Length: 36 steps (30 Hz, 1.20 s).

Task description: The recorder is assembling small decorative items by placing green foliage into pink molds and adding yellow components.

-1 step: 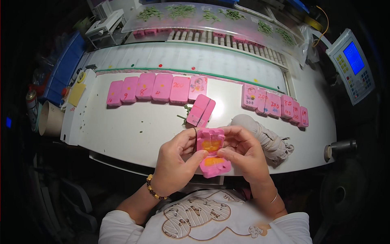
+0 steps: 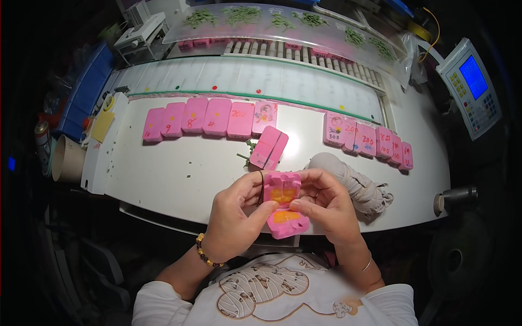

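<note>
Both hands hold a pink rubber mould (image 2: 282,185) folded open at the table's front edge, with yellow-orange patches on its two inner faces. My left hand (image 2: 237,209) grips its left side, thumb pressed near the fold. My right hand (image 2: 329,202) does the same on the right. A thin dark band hangs by my left fingers. Just beyond lies a closed pink mould (image 2: 270,146) with a dark band around it, resting tilted over some small green pieces (image 2: 244,158). Beside my right hand is a grey-white cloth bundle (image 2: 353,182), twisted at one end.
Marked pink moulds stand in a left row (image 2: 193,115) and a right row (image 2: 367,138). Behind are a white glass-like strip (image 2: 239,79), rollers (image 2: 261,49) and a clear shelf (image 2: 261,30) with green pieces. A control panel (image 2: 471,87) stands right; a cardboard tube (image 2: 69,158) left.
</note>
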Tool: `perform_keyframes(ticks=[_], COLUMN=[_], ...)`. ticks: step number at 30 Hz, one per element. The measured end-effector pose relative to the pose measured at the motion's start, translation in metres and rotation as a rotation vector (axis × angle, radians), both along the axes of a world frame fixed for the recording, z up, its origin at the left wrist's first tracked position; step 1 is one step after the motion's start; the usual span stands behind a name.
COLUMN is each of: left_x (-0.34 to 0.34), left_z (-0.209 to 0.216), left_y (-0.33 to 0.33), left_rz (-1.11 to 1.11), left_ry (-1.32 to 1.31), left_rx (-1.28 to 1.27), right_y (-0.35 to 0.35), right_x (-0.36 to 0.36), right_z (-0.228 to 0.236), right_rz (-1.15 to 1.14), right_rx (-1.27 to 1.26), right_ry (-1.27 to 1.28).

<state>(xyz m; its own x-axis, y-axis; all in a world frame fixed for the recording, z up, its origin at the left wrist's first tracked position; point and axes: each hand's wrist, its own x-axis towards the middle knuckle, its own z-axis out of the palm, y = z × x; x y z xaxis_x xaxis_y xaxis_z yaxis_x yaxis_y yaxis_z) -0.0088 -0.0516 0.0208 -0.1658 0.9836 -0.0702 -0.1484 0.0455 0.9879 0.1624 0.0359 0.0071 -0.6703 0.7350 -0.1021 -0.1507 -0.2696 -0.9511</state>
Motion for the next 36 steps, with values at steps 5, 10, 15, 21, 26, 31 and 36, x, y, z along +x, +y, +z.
perform_keyframes(ticks=[5, 10, 15, 21, 26, 31, 36], left_x=[0.002, -0.001, -0.002, 0.001, -0.001, 0.0, 0.003], left_z=[0.002, 0.005, 0.003, -0.001, -0.006, -0.012, -0.016], left_y=[0.001, 0.002, 0.002, 0.002, 0.002, 0.004, 0.002], left_rz=[-0.01, 0.014, -0.01, 0.017, 0.031, 0.1, 0.156], left_ry=[-0.02, -0.08, -0.101, -0.137, -0.093, -0.019, 0.02], left_rx=[0.003, -0.032, -0.029, 0.007, -0.002, 0.034, 0.069], right_y=[0.0, -0.003, 0.001, 0.002, 0.004, 0.004, -0.005], right_x=[0.0, 0.002, 0.005, 0.001, 0.004, 0.002, -0.009], right_z=[0.003, -0.001, -0.001, 0.002, 0.002, 0.007, 0.019], right_rz=[0.01, 0.006, 0.026, -0.009, 0.036, 0.029, -0.063], right_rx=[0.057, 0.017, 0.038, 0.033, 0.013, -0.307, 0.051], right_ry=[-0.068, -0.028, -0.008, 0.022, 0.0, 0.147, -0.018])
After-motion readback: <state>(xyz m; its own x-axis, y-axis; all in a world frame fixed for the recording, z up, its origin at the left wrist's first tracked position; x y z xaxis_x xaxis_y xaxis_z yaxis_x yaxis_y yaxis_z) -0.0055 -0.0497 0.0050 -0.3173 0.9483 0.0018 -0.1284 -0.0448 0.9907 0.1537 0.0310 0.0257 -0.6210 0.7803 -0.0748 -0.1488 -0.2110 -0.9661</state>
